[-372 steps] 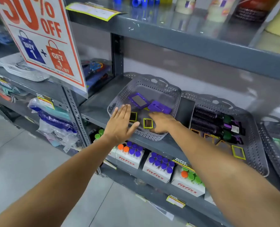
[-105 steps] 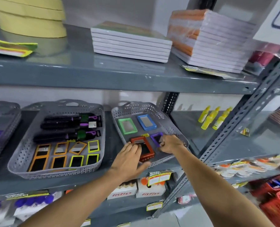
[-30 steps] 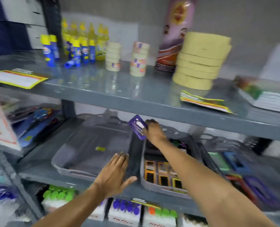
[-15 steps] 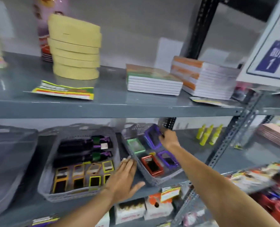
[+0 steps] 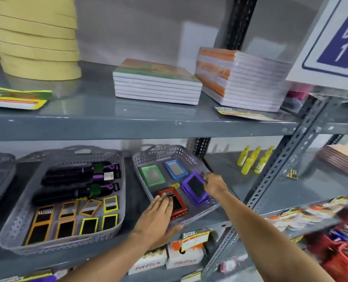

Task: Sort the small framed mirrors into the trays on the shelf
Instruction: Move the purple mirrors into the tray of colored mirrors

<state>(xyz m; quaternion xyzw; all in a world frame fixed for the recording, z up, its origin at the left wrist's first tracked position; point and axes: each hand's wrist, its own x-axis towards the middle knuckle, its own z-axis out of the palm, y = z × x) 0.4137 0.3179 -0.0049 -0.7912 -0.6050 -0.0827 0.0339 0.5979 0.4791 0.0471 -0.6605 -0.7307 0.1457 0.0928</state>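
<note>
A small grey perforated tray [image 5: 175,152] on the middle shelf holds a green-framed mirror [image 5: 152,175], a blue-framed mirror [image 5: 175,169], a red-framed mirror [image 5: 178,204] and a short stack of purple-framed mirrors [image 5: 199,197]. My right hand [image 5: 215,185] pinches the right edge of the top purple mirror [image 5: 194,185], which tilts up on that stack. My left hand [image 5: 157,218] lies flat and open over the tray's front left rim, fingertips touching the red frame. A larger grey tray [image 5: 12,226] to the left holds orange- and yellow-framed mirrors [image 5: 77,217].
Black hair brushes [image 5: 77,181] fill the back of the large tray. Small yellow bottles [image 5: 254,161] stand right of the upright post [image 5: 279,171]. The upper shelf [image 5: 140,123] overhangs the trays, carrying notebook stacks and yellow tape rolls. Boxes sit on the shelf below.
My right hand brought the purple mirror down from the tray's back onto the purple stack at the front right. My left hand moved right onto the tray's rim and the red frame.
</note>
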